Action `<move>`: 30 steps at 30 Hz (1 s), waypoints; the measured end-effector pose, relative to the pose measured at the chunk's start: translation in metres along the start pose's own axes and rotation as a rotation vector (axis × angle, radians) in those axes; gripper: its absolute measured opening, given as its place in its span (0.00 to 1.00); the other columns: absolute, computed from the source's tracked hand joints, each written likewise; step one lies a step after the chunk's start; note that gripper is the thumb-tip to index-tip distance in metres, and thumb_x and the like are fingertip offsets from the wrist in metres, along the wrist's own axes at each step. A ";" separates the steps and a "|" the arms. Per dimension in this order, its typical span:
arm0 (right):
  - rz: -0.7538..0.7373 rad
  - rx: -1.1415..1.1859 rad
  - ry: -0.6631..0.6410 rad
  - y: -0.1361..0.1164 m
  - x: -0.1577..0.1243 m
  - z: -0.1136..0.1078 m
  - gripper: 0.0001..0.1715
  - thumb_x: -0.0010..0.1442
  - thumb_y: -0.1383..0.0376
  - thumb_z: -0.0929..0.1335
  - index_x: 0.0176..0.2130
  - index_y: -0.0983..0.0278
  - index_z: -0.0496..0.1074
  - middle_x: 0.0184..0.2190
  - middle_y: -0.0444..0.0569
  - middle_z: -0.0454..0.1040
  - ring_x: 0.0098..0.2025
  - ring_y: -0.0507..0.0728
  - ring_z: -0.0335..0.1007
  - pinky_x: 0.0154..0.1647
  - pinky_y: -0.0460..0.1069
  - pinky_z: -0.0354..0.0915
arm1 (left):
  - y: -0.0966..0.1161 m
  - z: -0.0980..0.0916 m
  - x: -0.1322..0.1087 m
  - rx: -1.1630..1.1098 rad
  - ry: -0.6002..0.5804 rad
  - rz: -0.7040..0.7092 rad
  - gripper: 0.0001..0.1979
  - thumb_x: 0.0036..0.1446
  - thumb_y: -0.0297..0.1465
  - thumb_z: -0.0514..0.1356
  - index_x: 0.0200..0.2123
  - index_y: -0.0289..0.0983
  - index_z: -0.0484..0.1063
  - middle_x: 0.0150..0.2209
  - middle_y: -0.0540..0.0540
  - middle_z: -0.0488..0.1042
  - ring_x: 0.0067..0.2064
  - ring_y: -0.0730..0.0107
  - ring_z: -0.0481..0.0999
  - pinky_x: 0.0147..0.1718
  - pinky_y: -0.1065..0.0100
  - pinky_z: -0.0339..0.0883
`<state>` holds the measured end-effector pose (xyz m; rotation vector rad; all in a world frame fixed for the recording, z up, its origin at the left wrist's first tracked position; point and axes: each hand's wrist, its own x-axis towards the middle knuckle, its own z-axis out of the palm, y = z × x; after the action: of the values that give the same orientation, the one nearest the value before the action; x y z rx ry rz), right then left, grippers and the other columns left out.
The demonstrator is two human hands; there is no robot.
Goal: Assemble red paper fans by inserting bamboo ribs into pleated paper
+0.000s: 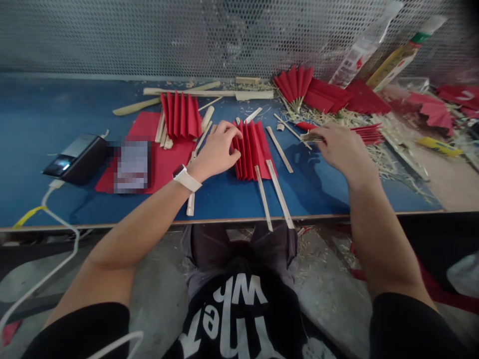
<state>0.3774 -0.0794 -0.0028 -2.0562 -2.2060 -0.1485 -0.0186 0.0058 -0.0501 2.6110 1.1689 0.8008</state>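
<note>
My left hand (220, 149) is curled at the left edge of a pleated sheet of red paper (251, 149), its thumb and fingertips on the folds. Two pale bamboo strips (280, 194) lie at that paper's near side and stick out past the table edge. To the right, my right hand (341, 149) is closed around a folded red fan (368, 133). The fan's thin bamboo ribs (312, 137) poke out left of the fingers and its red pleats show on the right. The palm side of this hand is hidden.
Another pleated red paper (181, 117) lies on a red sheet (164, 172) beside a phone (131, 167). A black device (77, 158) with a white cable stands left. An opened red fan (295, 85), wood shavings, two bottles (406, 52) and a yellow tool (438, 147) occupy the right.
</note>
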 end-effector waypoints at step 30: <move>-0.279 0.704 0.349 -0.139 0.067 0.033 0.28 0.90 0.59 0.67 0.81 0.48 0.79 0.87 0.61 0.75 0.71 0.74 0.90 0.71 0.74 0.90 | -0.010 0.032 0.043 -1.174 0.265 -0.187 0.31 0.61 0.58 0.91 0.52 0.43 0.91 0.48 0.44 0.94 0.46 0.63 0.90 0.49 0.62 0.87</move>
<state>0.2339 -0.0183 -0.0237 -1.2452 -1.9309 0.2041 0.0156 0.0455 -0.0629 1.4418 0.6240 1.2858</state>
